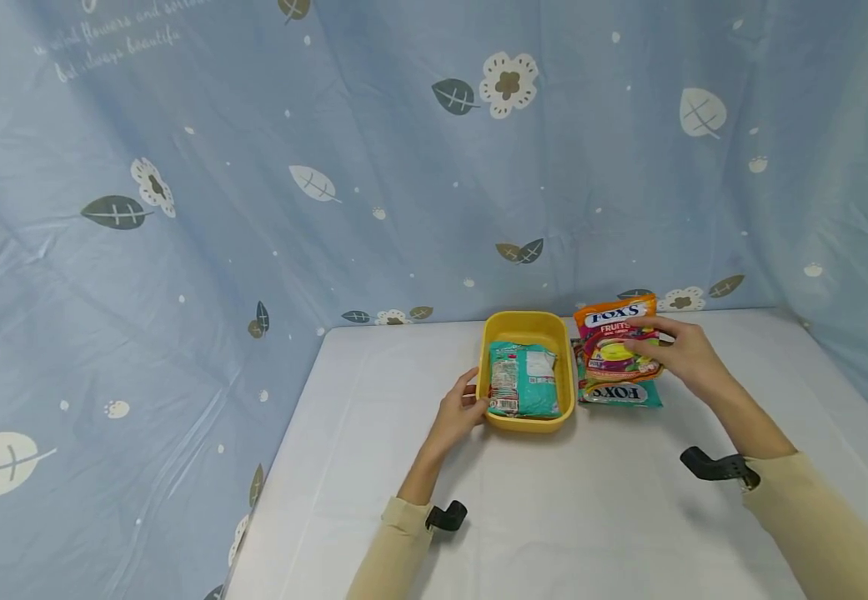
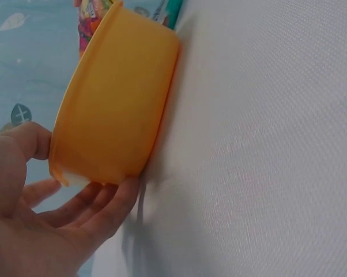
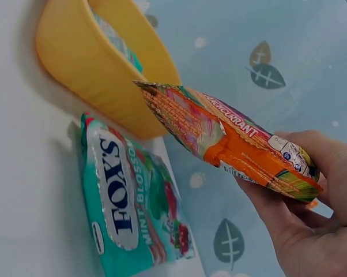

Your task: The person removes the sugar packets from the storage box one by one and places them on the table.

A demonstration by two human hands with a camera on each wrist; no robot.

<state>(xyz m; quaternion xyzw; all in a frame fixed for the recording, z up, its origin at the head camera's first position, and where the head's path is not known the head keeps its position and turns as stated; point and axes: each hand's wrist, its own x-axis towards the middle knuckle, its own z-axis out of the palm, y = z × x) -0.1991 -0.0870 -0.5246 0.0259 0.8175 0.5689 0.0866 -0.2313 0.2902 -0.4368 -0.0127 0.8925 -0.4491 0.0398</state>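
A yellow plastic container (image 1: 526,423) stands on the table with a teal candy bag (image 1: 527,379) lying inside it. My left hand (image 1: 458,412) holds its left side; in the left wrist view the thumb is at the rim and the fingertips touch the wall. Right of the container, my right hand (image 1: 679,354) grips an orange Fox's Fruits candy bag (image 1: 617,337) by its right side. In the right wrist view this bag is raised, pinched between thumb and fingers. Below it a teal Fox's Mint Blossom bag (image 3: 127,202) lies on the table beside the container.
The white-covered table (image 1: 554,517) ends at the back against a blue curtain (image 1: 403,167) printed with leaves and flowers. Black wrist cameras sit on the left wrist (image 1: 447,516) and right wrist (image 1: 719,467).
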